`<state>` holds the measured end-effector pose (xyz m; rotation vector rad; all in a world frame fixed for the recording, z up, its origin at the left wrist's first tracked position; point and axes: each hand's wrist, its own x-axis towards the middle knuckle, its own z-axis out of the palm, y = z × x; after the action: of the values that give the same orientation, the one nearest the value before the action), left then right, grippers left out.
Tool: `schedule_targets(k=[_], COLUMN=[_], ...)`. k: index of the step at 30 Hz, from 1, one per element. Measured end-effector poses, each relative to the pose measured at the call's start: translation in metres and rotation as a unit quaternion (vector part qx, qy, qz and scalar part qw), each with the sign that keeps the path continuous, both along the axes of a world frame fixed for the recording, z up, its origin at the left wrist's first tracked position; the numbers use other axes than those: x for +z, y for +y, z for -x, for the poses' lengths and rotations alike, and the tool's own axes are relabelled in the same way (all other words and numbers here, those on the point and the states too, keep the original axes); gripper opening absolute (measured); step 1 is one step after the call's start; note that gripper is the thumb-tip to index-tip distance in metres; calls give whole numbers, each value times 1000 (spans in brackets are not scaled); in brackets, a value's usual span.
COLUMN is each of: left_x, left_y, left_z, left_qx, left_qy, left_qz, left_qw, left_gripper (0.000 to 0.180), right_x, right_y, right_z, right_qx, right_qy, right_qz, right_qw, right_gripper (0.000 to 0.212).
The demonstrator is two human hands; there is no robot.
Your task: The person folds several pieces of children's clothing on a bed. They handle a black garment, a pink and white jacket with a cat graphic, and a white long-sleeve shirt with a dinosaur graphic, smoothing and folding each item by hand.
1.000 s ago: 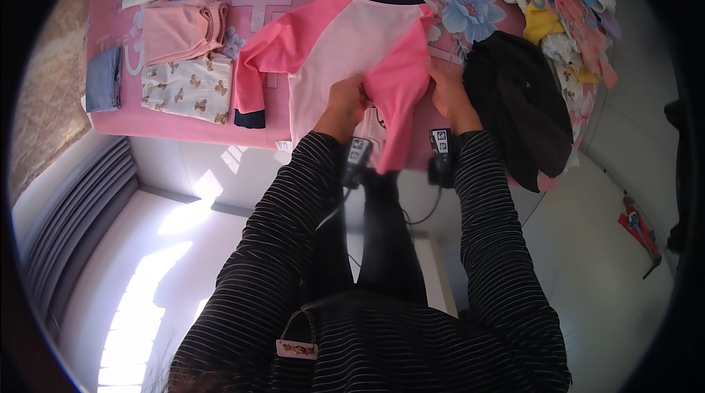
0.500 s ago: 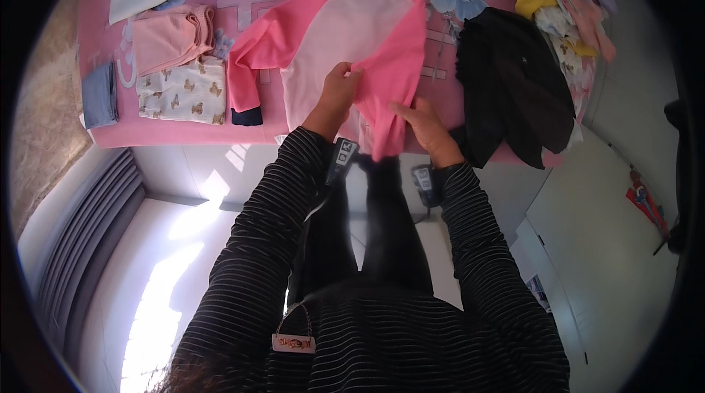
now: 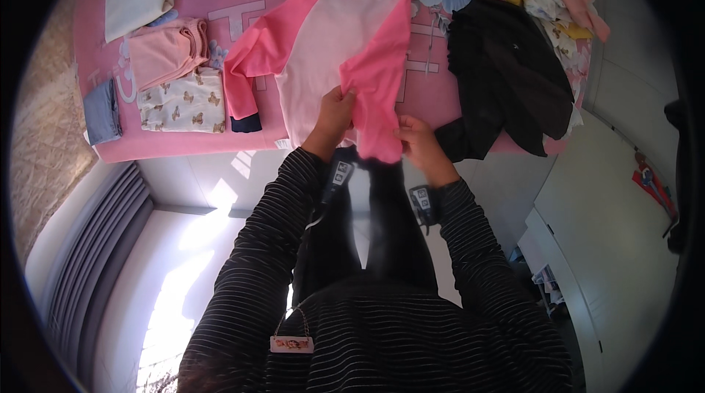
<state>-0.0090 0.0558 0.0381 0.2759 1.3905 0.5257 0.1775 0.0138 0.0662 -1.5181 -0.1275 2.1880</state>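
The pink shirt (image 3: 323, 48) lies flat on its back, its dark collar at the far end from the fingers and its hem at the near edge of the bed, just under them. The body is pale pink, the sleeves a brighter pink. One sleeve is spread out away from the fingers, bent down beside the body and ending in a dark cuff. The other sleeve is folded across the front of the body; its fabric runs between the two sets of fingers, and its end hangs past the near edge.
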Motion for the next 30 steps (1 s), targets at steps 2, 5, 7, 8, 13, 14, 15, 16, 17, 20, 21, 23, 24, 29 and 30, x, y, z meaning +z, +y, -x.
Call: schedule_targets(k=[2, 5, 7, 8, 13, 14, 15, 16, 17, 20, 21, 23, 24, 29, 30], left_x=[-4, -6, -5, -3, 4, 3, 3, 1, -1, -6, -7, -6, -6, -3, -2], left_y=[0, -4, -11, -14, -33, -35, -37, -37, -37, -43, -44, -51, -53, -61, -63], left_z=[2, 3, 3, 5, 14, 13, 14, 13, 13, 5, 2, 0, 0, -1, -1], left_qx=[-15, 35, 68, 33, 28, 52, 24, -10, -31, -12, -7, -14, -25, -131, -135], left_qy=[13, -27, -67, -83, -138, -105, -60, -34, -12, 9, 11, 24, 37, 72, 83], left_qz=[9, -18, -29, -11, 41, 29, 31, 29, 17, -29, -53, -62, -47, 72, 51], left_qw=[1000, 999, 995, 996, 989, 993, 997, 999, 999, 999, 999, 998, 998, 986, 986], left_gripper=[23, 20, 19, 19, 15, 14, 16, 19, 21, 26, 28, 30, 30, 26, 26], right_x=[-4, -11, -13, -15, -21, -21, -21, -21, -20, -17, -16, -11, -11, -33, -41], right_y=[-4, -12, -22, -26, -42, -43, -43, -42, -39, -21, -8, 19, 37, 137, 156], right_z=[-2, -1, 3, 4, 3, 0, -1, -3, -5, -7, -9, -17, -19, -18, -16], right_qx=[21, 142, 182, 217, 99, 79, 60, 41, 151, 465, 435, 411, 317, 141, 147], right_qy=[-22, -107, -130, -175, -142, -106, -70, -35, -97, -302, -333, -392, -409, -428, -431], right_qz=[4, -74, -178, -186, -153, -127, -97, -68, -101, -240, -258, -235, -277, -360, -338], right_qw=[1000, 981, 958, 942, 973, 983, 991, 996, 979, 796, 796, 789, 810, 817, 823], right_gripper=[25, 27, 30, 30, 24, 21, 18, 16, 14, 17, 17, 16, 15, 33, 36])
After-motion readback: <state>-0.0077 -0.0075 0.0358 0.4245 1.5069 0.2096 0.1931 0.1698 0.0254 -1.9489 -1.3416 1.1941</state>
